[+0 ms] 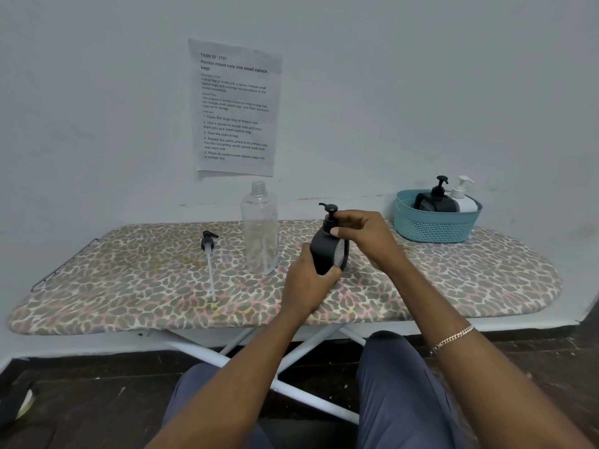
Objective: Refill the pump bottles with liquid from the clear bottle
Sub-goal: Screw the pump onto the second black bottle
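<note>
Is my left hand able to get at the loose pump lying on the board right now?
Probably yes, once it lets go: the left hand grips the dark pump bottle. The loose pump lies on the board to its left, and the clear bottle stands behind that path, not across it.

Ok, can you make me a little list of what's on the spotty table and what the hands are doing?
surface: ironing board with a spotted cover
left hand: grips the body of the dark pump bottle
right hand: pinches that bottle's pump collar
clear bottle: upright, no cap, left of the dark one
loose pump: lying flat, tube toward the person
basket: teal, far right, holds a black pump bottle and a white pump bottle
wall: printed sheet
</note>
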